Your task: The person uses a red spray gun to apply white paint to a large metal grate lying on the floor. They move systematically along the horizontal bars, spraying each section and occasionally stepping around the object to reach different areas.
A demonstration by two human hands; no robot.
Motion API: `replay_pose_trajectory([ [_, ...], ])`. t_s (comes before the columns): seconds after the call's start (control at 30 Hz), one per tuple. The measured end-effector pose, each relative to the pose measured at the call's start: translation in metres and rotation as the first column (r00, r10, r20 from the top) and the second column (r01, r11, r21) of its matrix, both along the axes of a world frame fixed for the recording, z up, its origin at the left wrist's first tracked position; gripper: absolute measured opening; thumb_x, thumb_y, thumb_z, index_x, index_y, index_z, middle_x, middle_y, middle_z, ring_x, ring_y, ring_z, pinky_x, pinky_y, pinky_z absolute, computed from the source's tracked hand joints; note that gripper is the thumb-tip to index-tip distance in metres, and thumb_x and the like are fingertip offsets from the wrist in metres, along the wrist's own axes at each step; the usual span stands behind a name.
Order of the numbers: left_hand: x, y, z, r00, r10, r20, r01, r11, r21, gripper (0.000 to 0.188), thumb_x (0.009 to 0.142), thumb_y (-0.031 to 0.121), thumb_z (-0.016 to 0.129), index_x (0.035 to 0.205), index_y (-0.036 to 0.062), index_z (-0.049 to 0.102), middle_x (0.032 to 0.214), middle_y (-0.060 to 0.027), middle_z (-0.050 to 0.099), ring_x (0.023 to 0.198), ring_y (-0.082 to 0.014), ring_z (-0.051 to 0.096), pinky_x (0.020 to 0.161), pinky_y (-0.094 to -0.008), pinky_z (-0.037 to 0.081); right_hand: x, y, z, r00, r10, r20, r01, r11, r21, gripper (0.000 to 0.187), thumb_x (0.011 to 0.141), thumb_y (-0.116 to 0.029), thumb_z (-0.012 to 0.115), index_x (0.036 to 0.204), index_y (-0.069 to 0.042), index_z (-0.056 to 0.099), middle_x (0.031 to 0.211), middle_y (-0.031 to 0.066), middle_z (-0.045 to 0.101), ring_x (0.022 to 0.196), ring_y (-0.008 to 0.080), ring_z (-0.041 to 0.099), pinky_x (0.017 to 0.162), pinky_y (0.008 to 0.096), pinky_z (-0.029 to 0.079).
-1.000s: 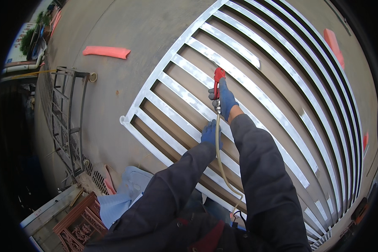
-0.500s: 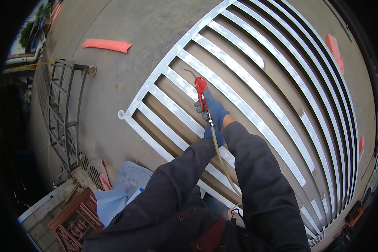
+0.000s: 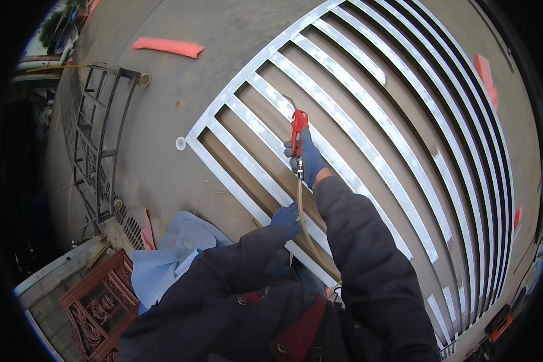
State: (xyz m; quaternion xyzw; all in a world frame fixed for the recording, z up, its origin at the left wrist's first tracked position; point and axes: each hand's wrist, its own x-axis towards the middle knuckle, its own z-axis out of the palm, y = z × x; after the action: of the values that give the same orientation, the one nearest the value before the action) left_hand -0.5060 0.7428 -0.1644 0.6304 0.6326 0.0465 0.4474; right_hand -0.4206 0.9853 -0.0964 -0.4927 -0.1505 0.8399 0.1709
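Note:
A red air blow gun (image 3: 298, 128) with a thin bent nozzle is gripped in my gloved right hand (image 3: 311, 155), over the bars of a large metal frame (image 3: 242, 75). From the gun's metal coupling a yellowish air hose (image 3: 303, 229) runs down toward my body. My left hand (image 3: 286, 221), in a blue glove, is lower and nearer me, its fingers curled at the hose and partly hidden. The frame lies flat, with many pale bars that have whitish sanded-looking patches. A round pale end piece (image 3: 180, 143) sits at its left corner.
A pink foam strip (image 3: 169, 46) lies on the concrete floor, another (image 3: 485, 78) beyond the frame's right side. Left stands a dark metal rack (image 3: 105, 142). A blue sheet (image 3: 187, 235) and a reddish-brown ornate panel (image 3: 105, 301) lie at the lower left.
The frame and floor have shifted slightly in view. My left hand has moved down and left, apart from the right one. The blow gun has moved slightly right, its nozzle now over another bar.

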Motion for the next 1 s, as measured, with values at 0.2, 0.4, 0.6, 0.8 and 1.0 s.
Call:
replay_pose_trajectory([
  [0.2,-0.023,-0.072,0.05,0.983,0.185,0.023,-0.172,0.948,-0.269,0.054,0.095,0.038,0.061,0.139,0.0071,0.057,0.14,-0.015,0.06,0.121,-0.0327,0.062,0.103,-0.041,0.049,0.001,-0.068,0.016,0.997,-0.053,-0.051,0.051,0.998,-0.031,0.078,0.097,-0.076,0.038,0.102,-0.004,0.068,0.071,0.0025,0.063,0.049,0.0097,0.049,0.045,0.0243,0.039],
  [0.4,-0.039,-0.108,0.077,0.977,0.211,-0.011,-0.206,0.94,-0.271,0.045,0.097,0.038,0.06,0.131,0.0095,0.064,0.132,-0.0173,0.065,0.114,-0.0347,0.066,0.1,-0.0412,0.051,0.0,-0.13,0.047,0.983,0.182,0.016,-0.182,0.983,-0.01,0.079,0.096,-0.077,0.038,0.103,-0.005,0.07,0.075,0.003,0.065,0.058,0.0109,0.053,0.053,0.0266,0.043],
  [0.6,-0.055,-0.142,0.076,0.985,0.171,-0.016,-0.167,0.927,-0.336,0.045,0.098,0.036,0.059,0.13,0.0055,0.064,0.121,-0.0198,0.07,0.115,-0.0317,0.067,0.099,-0.0394,0.051,0.067,-0.18,0.058,0.856,0.515,0.028,-0.514,0.846,0.141,0.079,0.095,-0.078,0.038,0.102,-0.007,0.071,0.08,0.0046,0.068,0.056,0.0103,0.052,0.053,0.0264,0.043],
  [0.8,-0.043,-0.166,0.073,0.964,0.267,0.001,-0.225,0.814,-0.536,0.045,0.098,0.035,0.061,0.131,0.0045,0.065,0.115,-0.0149,0.072,0.101,-0.0201,0.069,0.087,-0.0316,0.054,0.243,-0.285,0.033,0.933,0.308,0.184,-0.322,0.946,0.05,0.082,0.095,-0.078,0.04,0.109,-0.001,0.064,0.078,0.0053,0.066,0.053,0.0101,0.049,0.046,0.0271,0.042],
  [1.0,-0.022,-0.186,0.086,0.987,0.137,-0.085,-0.162,0.832,-0.53,0.048,0.098,0.036,0.061,0.134,0.0037,0.063,0.112,-0.013,0.073,0.096,-0.0184,0.068,0.083,-0.0317,0.054,0.374,-0.404,0.038,0.543,-0.639,0.545,0.76,0.65,0.004,0.088,0.09,-0.085,0.04,0.107,-0.001,0.062,0.069,0.0046,0.057,0.044,0.0097,0.046,0.038,0.0253,0.036],
])
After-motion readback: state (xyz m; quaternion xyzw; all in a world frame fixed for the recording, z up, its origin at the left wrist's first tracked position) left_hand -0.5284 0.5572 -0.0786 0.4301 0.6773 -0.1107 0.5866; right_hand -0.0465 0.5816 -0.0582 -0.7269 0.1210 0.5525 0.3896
